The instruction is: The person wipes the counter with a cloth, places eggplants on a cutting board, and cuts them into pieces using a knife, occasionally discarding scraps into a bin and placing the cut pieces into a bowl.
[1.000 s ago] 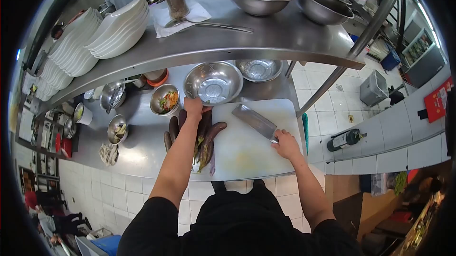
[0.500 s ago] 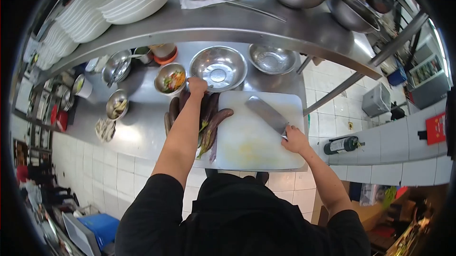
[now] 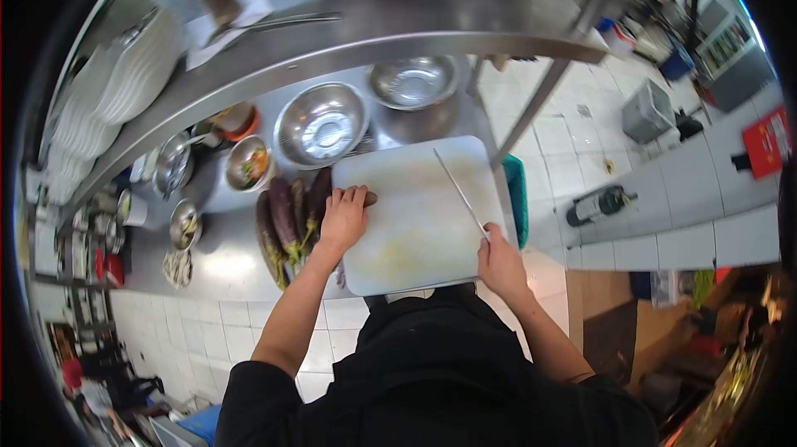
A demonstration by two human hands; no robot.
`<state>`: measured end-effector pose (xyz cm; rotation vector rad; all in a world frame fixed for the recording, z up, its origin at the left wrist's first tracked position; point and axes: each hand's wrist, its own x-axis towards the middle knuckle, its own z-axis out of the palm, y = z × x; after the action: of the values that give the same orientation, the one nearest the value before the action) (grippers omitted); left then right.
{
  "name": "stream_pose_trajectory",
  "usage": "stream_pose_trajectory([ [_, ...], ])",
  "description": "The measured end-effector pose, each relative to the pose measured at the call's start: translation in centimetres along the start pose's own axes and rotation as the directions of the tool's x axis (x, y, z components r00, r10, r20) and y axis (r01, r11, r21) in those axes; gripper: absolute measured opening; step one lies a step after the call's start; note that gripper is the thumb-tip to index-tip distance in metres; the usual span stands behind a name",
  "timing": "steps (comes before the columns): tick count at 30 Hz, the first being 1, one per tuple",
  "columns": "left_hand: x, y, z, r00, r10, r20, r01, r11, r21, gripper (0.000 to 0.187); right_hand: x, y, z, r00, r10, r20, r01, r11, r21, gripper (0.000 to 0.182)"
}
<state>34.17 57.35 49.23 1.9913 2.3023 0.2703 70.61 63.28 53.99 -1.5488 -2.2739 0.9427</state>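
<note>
My left hand (image 3: 344, 220) lies over an eggplant at the left edge of the white cutting board (image 3: 407, 231), its fingers curled round it; the rounded eggplant end (image 3: 371, 198) pokes out over the board. Several more long purple eggplants (image 3: 283, 216) lie side by side left of the board, green stems toward me. At the board's right side my right hand (image 3: 502, 264) is closed round the handle of a cleaver (image 3: 459, 192). The blade is seen nearly edge-on, pointing away from me, and touches no eggplant.
Behind the board stand a large metal bowl (image 3: 321, 123) and a metal colander bowl (image 3: 413, 82). Left are a bowl of chopped vegetables (image 3: 248, 163), a smaller bowl (image 3: 185, 224) and a crumpled cloth (image 3: 177, 268). A steel shelf (image 3: 357, 50) overhangs the back; a green bin (image 3: 515, 202) stands right.
My left hand has come from beside the large bowl down onto the eggplant by the board. The cleaver has turned from flat to edge-on. The view has shifted right.
</note>
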Motion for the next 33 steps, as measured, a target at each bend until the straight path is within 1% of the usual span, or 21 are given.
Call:
stream_pose_trajectory([
  [1,0.1,1.4,-0.4,0.995,0.082,-0.066,-0.092,0.981,-0.174,0.045,-1.2,0.2,0.1,0.999,-0.034,0.001,0.034,0.999,-0.036,0.037],
  [2,0.7,3.5,0.0,0.983,0.160,-0.091,-0.179,0.943,-0.281,0.047,-2.2,0.2,-0.1,0.995,0.040,0.089,-0.034,0.997,-0.068,0.033],
  [3,1.2,5.8,0.8,0.978,0.191,-0.078,-0.206,0.934,-0.292,0.047,-2.7,1.1,0.7,0.995,0.073,0.074,-0.068,0.996,-0.065,0.033],
  [5,1.8,10.3,2.7,0.964,0.261,-0.060,-0.261,0.867,-0.424,0.044,-3.7,2.1,2.2,0.992,0.087,0.090,-0.078,0.991,-0.107,0.029],
  [6,2.0,11.7,3.4,0.953,0.300,-0.050,-0.291,0.850,-0.439,0.044,-4.4,1.7,2.6,0.992,0.114,0.052,-0.108,0.989,-0.100,0.025],
  [7,2.3,13.0,4.3,0.958,0.286,-0.006,-0.267,0.887,-0.376,0.042,-4.7,0.2,2.1,0.988,0.155,0.028,-0.151,0.983,-0.099,0.025],
  [8,2.3,13.9,5.0,0.962,0.269,0.038,-0.245,0.919,-0.309,0.040,-5.1,-1.4,1.6,0.974,0.218,0.064,-0.209,0.971,-0.115,0.023],
  [9,2.2,14.5,5.1,0.949,0.310,0.054,-0.276,0.904,-0.327,0.040,-5.7,-2.9,1.2,0.954,0.282,0.104,-0.268,0.955,-0.128,0.022],
  [12,2.2,15.0,5.3,0.949,0.314,0.041,-0.294,0.922,-0.251,0.037,-8.0,-6.5,0.2,0.933,0.340,0.122,-0.327,0.938,-0.114,0.021],
  [17,2.1,15.0,5.6,0.945,0.319,0.066,-0.286,0.910,-0.301,0.036,-10.1,-8.9,1.7,0.890,0.443,0.110,-0.440,0.897,-0.052,0.022],
  [20,1.8,15.2,5.3,0.953,0.297,0.056,-0.271,0.920,-0.283,0.034,-7.2,-3.8,5.8,0.909,0.414,0.053,-0.415,0.910,0.004,0.024],
  [21,1.8,14.8,5.6,0.950,0.307,0.050,-0.275,0.905,-0.325,0.033,-6.0,-1.0,6.8,0.939,0.343,-0.005,-0.341,0.934,0.105,0.024],
  [22,2.1,14.8,5.7,0.949,0.312,0.039,-0.277,0.888,-0.366,0.033,-4.6,1.1,6.5,0.961,0.267,-0.071,-0.249,0.948,0.197,0.026],
  [23,2.4,14.8,5.7,0.954,0.299,0.027,-0.270,0.896,-0.353,0.033,-3.8,3.3,5.1,0.967,0.245,-0.070,-0.227,0.953,0.200,0.026],
  [25,2.1,14.6,5.5,0.949,0.316,0.016,-0.282,0.870,-0.404,0.033,-3.7,7.9,2.2,0.993,0.074,-0.093,-0.062,0.990,0.126,0.024],
  [26,2.2,14.6,5.4,0.953,0.304,0.015,-0.275,0.880,-0.387,0.033,-3.7,8.5,0.5,0.994,0.057,-0.090,-0.044,0.989,0.138,0.024],
  [28,2.5,15.1,5.5,0.966,0.240,0.093,-0.193,0.914,-0.356,0.036,-4.4,10.1,-3.0,0.980,0.186,-0.075,-0.182,0.981,0.062,0.025],
  [29,2.5,15.6,5.4,0.965,0.244,0.097,-0.197,0.918,-0.345,0.036,-5.0,11.6,-4.0,0.979,0.187,-0.076,-0.181,0.981,0.075,0.025],
  [31,1.7,16.4,5.6,0.986,0.164,-0.036,-0.168,0.970,-0.178,0.039,-6.0,15.2,-5.6,0.973,0.172,-0.151,-0.121,0.946,0.299,0.034],
  [32,1.4,16.7,6.0,0.986,0.167,-0.022,-0.168,0.971,-0.170,0.039,-5.8,18.2,-5.0,0.973,0.181,-0.144,-0.129,0.941,0.312,0.034],
  [33,1.3,16.9,6.6,0.990,0.141,-0.026,-0.143,0.980,-0.135,0.040,-5.2,21.9,-3.5,0.945,0.182,-0.271,-0.072,0.926,0.370,0.039],
])
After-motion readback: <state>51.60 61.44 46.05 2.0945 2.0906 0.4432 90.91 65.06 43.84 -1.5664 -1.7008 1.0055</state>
